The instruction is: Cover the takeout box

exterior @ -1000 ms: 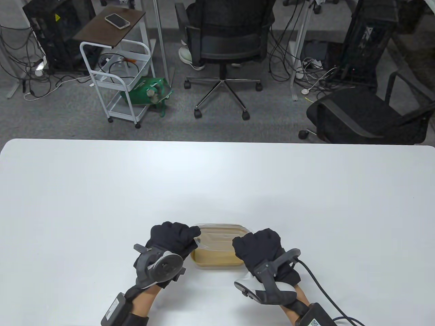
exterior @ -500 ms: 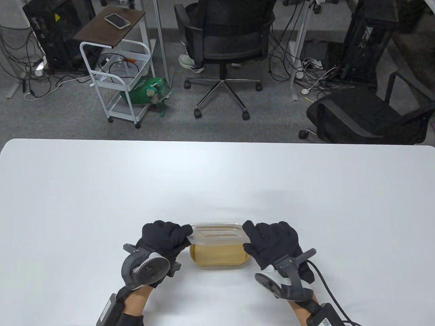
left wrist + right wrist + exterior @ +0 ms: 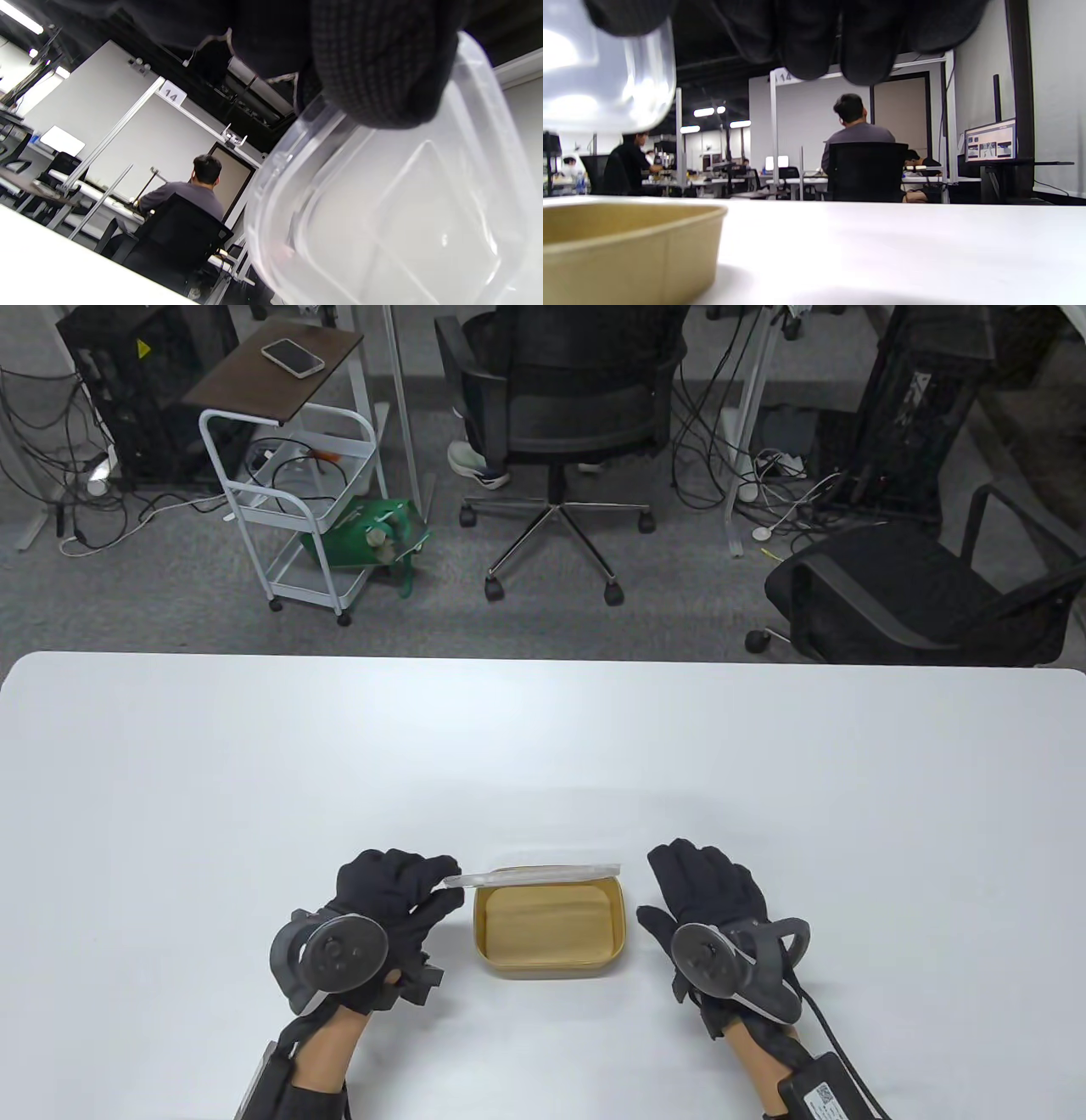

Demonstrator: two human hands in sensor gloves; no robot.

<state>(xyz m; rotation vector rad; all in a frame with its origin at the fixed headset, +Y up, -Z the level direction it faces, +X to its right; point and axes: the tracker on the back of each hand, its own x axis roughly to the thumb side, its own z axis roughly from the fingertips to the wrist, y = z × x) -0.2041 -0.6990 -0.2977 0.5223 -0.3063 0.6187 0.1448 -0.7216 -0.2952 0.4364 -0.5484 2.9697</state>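
Clear plastic rectangular lid (image 3: 543, 871) hangs pinched at its nine o'clock end by the left hand (image 3: 392, 891) over the tan paper takeout box (image 3: 551, 923); the right hand (image 3: 702, 882), at three o'clock, lies flat, grip empty.

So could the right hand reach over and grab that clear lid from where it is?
Probably yes. The right hand rests open just right of the takeout box, and the lid, held by the left hand, hangs over the box with nothing between.

Both hands, left hand (image 3: 394, 891) and right hand (image 3: 704, 882), in black knit gloves; round grey trackers; bare wrists; black cable off right forearm.
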